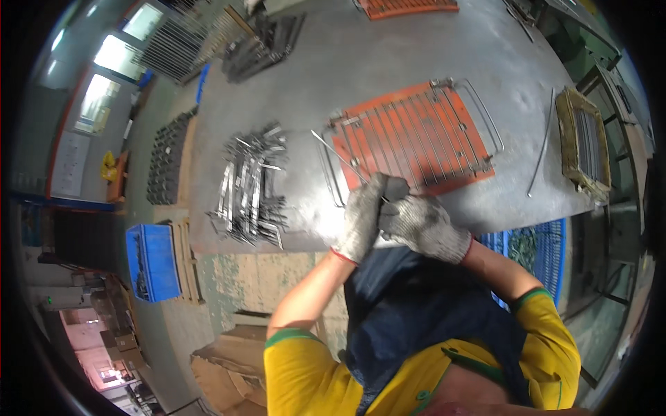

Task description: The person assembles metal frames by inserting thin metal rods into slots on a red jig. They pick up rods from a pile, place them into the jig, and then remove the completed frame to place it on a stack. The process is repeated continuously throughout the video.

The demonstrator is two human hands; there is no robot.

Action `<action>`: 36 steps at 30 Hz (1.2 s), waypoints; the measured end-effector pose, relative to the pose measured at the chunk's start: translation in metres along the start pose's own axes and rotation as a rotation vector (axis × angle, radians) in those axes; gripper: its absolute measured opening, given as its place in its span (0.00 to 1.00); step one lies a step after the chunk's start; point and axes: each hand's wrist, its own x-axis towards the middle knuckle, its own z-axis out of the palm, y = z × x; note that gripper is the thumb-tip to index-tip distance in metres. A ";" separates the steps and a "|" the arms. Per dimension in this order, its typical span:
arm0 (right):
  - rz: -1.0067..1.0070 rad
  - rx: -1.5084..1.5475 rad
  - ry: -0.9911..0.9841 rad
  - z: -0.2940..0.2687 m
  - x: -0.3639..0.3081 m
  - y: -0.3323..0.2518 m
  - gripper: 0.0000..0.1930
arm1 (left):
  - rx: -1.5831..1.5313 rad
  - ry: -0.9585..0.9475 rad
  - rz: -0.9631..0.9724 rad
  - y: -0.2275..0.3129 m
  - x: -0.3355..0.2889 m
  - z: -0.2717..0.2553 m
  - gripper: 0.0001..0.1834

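Observation:
My two hands, in grey knit gloves with dark-stained fingers, meet at the near edge of the metal table. A thin metal rod (pixel 338 153) slants up and left out of my left hand (pixel 362 216), which is closed around its lower part. Pressed against it is my right hand (pixel 431 227), its fingers curled; what they grip is hidden. Just beyond them an orange-red board (pixel 409 156) carries a rack of parallel metal wires (pixel 393 136). Bent wire handles (pixel 490 118) stick out at the rack's left and right sides.
Bent metal wire pieces (pixel 251 187) lie heaped on the left of the table. Another rod (pixel 542 149) lies at right, beside a tray of rods (pixel 587 139). Farther back are dark metal parts (pixel 267 45) and a second orange board (pixel 409 7). A blue bin (pixel 154 262) stands left.

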 end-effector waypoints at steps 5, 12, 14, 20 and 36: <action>0.082 -0.100 0.130 0.004 -0.003 0.002 0.13 | -0.109 0.004 0.039 0.017 0.016 -0.016 0.14; 0.207 -0.041 0.006 0.018 0.024 0.003 0.13 | 1.132 0.214 0.097 0.062 0.048 -0.025 0.18; 0.261 -0.045 -0.085 0.025 0.029 0.009 0.12 | 1.211 0.241 0.145 0.049 0.059 -0.031 0.19; 0.296 -0.075 -0.151 0.025 0.031 0.016 0.10 | 1.452 0.292 0.581 0.019 0.070 -0.042 0.18; 0.405 -0.009 -0.211 0.019 0.047 0.016 0.15 | 1.776 0.262 0.895 0.028 0.071 -0.053 0.17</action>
